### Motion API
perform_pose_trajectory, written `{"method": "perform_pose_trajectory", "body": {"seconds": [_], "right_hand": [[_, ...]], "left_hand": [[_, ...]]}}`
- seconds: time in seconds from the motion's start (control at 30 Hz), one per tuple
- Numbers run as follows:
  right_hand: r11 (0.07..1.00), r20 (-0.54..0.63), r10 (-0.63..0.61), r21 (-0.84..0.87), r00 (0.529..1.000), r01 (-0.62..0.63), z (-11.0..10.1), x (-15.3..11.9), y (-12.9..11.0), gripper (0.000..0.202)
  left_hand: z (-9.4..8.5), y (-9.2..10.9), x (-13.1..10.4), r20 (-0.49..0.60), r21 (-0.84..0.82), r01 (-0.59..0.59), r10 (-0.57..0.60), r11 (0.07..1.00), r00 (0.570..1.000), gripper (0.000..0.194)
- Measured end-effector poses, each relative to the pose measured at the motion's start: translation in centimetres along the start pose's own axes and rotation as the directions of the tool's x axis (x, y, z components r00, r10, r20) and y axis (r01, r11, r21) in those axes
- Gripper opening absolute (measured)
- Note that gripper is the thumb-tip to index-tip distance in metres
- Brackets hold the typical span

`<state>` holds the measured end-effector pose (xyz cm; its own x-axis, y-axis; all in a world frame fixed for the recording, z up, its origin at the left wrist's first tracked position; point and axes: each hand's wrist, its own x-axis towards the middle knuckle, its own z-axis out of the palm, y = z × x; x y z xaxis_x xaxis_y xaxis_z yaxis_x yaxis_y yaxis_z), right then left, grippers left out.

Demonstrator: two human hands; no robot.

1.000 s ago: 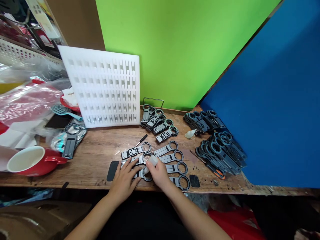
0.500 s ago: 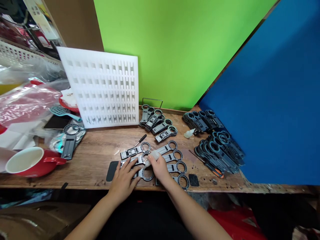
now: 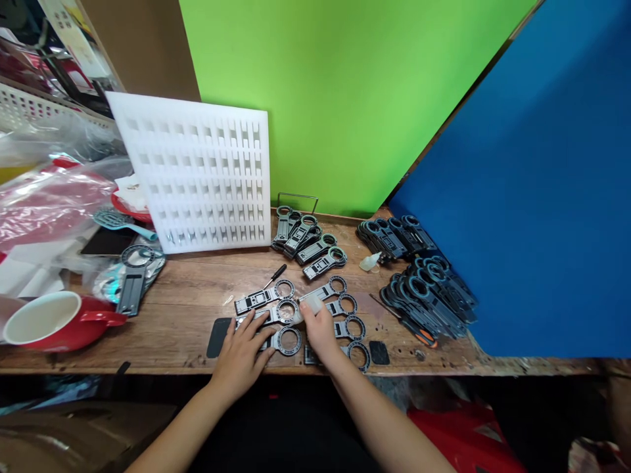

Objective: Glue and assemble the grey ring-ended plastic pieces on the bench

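My right hand (image 3: 320,332) is closed round a small translucent squeeze bottle (image 3: 313,303), its tip pointing left and down beside the rings of the left-hand parts. Grey plastic parts with a ring at one end lie in two columns on the wooden bench. My left hand (image 3: 245,351) lies spread over the lower parts of the left column, fingers apart on their flat bodies. Above the fingers is another ringed part (image 3: 256,300), uncovered. The right column, with a ringed part (image 3: 338,287) at its top, is partly hidden by my right hand.
A white slotted foam board (image 3: 197,174) leans at the back. Ringed parts (image 3: 315,249) are heaped behind, with more stacks (image 3: 428,289) at right. A second bottle (image 3: 369,261), a small screwdriver (image 3: 279,272), an orange-handled screwdriver (image 3: 419,332) and a red mug (image 3: 64,322) stand or lie around.
My right hand has shifted slightly right with the squeeze bottle, away from the ring of the lower left part. My left hand stays on the parts. The whole view has shifted slightly.
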<state>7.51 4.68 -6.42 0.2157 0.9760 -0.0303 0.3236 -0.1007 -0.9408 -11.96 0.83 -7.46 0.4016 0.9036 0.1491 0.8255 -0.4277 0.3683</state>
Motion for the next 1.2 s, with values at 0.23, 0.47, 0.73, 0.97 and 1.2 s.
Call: {"method": "perform_pose_trajectory", "body": {"seconds": [0.23,0.47,0.73,0.97,1.2], "right_hand": [[0.996,-0.059,-0.039,-0.088,0.997,0.034,-1.0,-0.9,0.1,0.028],[0.990,-0.073,-0.044,-0.139,0.996,0.033,-1.8,-1.9,-0.1,0.030],[0.984,-0.025,-0.065,-0.167,0.998,0.060,-2.6,-2.9,0.4,0.028],[0.983,0.020,-0.055,-0.175,0.998,0.058,-2.8,-4.2,0.1,0.028],[0.994,-0.096,0.109,0.040,0.989,-0.105,-2.9,-3.8,0.3,0.030]], "left_hand": [[0.1,-0.1,0.0,0.020,-0.002,0.003,-0.003,1.000,1.000,0.033],[0.0,0.0,0.0,0.022,0.007,-0.003,0.003,1.000,1.000,0.036],[0.0,0.1,0.0,0.002,0.013,-0.004,0.004,1.000,1.000,0.032],[0.1,0.1,0.0,-0.006,0.015,-0.007,0.007,1.000,1.000,0.034],[0.2,0.1,0.1,0.001,0.014,-0.010,0.010,1.000,1.000,0.035]]}}
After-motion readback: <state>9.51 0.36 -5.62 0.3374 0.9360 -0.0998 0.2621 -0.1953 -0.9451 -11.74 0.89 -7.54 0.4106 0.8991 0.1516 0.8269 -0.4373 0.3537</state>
